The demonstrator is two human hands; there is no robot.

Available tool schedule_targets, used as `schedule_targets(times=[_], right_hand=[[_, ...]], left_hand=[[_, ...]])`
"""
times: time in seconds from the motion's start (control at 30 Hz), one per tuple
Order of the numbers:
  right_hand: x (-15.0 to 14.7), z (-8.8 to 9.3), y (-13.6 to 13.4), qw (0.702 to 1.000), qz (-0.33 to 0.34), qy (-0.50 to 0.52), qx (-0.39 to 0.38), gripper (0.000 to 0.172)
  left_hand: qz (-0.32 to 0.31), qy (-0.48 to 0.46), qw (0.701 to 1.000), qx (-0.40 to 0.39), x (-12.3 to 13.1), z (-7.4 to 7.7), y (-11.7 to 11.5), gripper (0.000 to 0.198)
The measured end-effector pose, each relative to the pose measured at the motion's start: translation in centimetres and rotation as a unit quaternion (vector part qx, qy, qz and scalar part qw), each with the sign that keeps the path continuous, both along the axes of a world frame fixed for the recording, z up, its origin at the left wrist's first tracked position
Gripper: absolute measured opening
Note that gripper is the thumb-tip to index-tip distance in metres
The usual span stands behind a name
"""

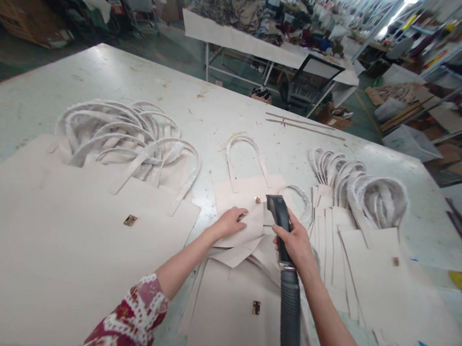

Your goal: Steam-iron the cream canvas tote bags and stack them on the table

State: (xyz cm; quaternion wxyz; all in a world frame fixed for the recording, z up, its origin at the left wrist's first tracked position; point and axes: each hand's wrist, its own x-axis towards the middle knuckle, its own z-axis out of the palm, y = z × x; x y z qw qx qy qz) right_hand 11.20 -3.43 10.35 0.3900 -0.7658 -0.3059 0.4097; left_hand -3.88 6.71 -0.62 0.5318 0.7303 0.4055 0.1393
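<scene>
My right hand (297, 239) is wrapped round a black thread trimmer (279, 216), which has a flat clipper-like head and a grey corrugated hose (289, 313) running down toward me. The trimmer's head is just above a beige bag panel (249, 186) with a looped handle (248, 138) and a small metal clasp plate (257, 199). My left hand (231, 224) pinches a folded part of this panel, fingers and thumb curled round it. Underneath lie more beige bag panels (233, 305), the top one with a metal plate (256, 308).
Larger beige panels (60, 237) with a heap of wrapped handles (121, 127) lie left on the white table (218, 106). A fanned row of handled panels (368, 265) is on the right. Thin strips (305, 128) lie beyond; a black chair (311, 82) stands past the table.
</scene>
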Motion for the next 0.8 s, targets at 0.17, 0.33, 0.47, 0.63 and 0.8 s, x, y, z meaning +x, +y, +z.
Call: schedule_targets(times=[0.17, 0.33, 0.47, 0.63, 0.8], right_hand=[[2.6, 3.5, -5.0, 0.996, -0.079, 0.034, 0.022, 0.075], [4.8, 6.0, -12.5, 0.99, -0.14, -0.025, -0.005, 0.076], [6.1, 6.3, -17.9, 0.981, -0.174, -0.078, -0.044, 0.078], [6.7, 3.3, -21.3, 0.985, -0.128, -0.017, -0.111, 0.081], [6.4, -0.9, -21.2, 0.991, -0.044, 0.042, -0.118, 0.077]], left_hand=[[-0.12, -0.04, 0.987, -0.095, 7.0, 1.6, 4.0, 0.062], [-0.281, -0.047, 0.959, 0.005, 10.0, 2.5, -2.5, 0.039], [-0.412, 0.028, 0.88, 0.235, 8.3, 1.3, -10.6, 0.063], [-0.372, 0.084, 0.865, 0.325, 6.8, -0.5, -14.6, 0.06], [-0.352, 0.096, 0.868, 0.337, 6.7, 0.1, -14.5, 0.061]])
